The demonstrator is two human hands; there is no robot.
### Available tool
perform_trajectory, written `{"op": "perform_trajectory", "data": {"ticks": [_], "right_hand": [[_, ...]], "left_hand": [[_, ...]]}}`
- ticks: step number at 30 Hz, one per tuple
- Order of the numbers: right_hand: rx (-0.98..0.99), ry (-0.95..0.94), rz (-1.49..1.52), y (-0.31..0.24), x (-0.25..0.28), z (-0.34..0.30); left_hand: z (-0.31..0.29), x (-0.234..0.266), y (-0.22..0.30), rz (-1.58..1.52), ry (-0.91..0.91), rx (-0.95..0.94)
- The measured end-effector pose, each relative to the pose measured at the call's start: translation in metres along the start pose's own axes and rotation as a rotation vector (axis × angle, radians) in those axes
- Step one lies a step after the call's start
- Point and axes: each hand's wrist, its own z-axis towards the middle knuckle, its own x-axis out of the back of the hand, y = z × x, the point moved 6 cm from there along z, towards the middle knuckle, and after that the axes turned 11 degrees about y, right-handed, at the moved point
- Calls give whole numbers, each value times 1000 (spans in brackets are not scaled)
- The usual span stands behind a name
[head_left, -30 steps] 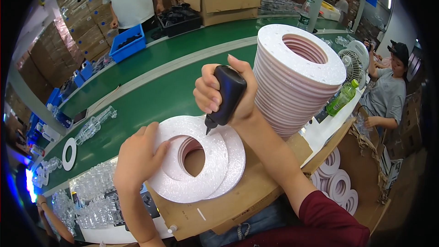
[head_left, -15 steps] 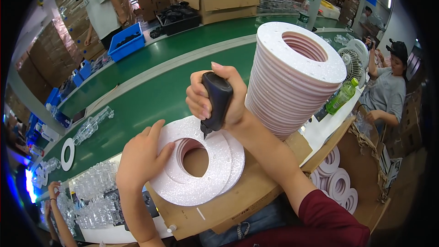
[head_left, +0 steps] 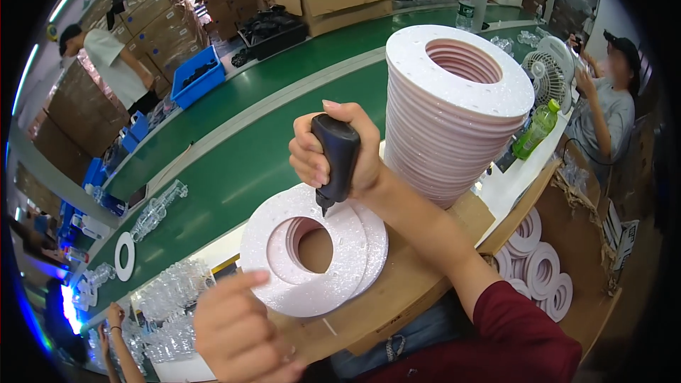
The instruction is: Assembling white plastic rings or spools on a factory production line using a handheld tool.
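A black squeeze bottle [head_left: 338, 159] with a thin nozzle is gripped in my right hand [head_left: 367, 143]. Its tip points down at the upper part of a glittery white flat ring [head_left: 301, 299], touching it or just above. This ring overlaps another ring [head_left: 377, 255] offset to the right, and both lie on a cardboard sheet [head_left: 418, 273]. My left hand [head_left: 237, 330] is off the rings at their lower left, index finger stretched out and other fingers partly curled. I see nothing held in it. A tall stack of similar rings [head_left: 454, 138] stands beside my right forearm.
A green conveyor [head_left: 234, 145] runs behind. Clear plastic pieces [head_left: 174, 291] lie left, near another person's hands [head_left: 113, 319]. At right are a green bottle [head_left: 535, 131], a fan [head_left: 545, 78], a carton [head_left: 592, 255] holding small rings, and a person [head_left: 606, 113].
My left hand has let go of the ring and moved down toward me. My right hand keeps the bottle over the ring. The whole view has shifted slightly.
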Motion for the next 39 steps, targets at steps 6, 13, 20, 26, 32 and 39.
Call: {"op": "perform_trajectory", "data": {"ticks": [6, 13, 20, 26, 32, 39], "right_hand": [[1, -46, 109, -11, 2, -4], [98, -62, -26, -28, 5, -1], [129, 21, -174, -24, 10, 2], [127, 54, -226, -25, 14, 0], [125, 95, -247, -24, 16, 1], [110, 124, -247, -22, 18, 2]], "left_hand": [[12, 10, 24, -114, 54, -150], [-12, 0, 15, -116, 73, 0], [-25, -4, 8, -84, 93, 79], [-30, -6, 2, -55, 100, 111], [-32, -6, 1, -23, 114, 151], [-34, -3, -1, 20, 138, 191]]}}
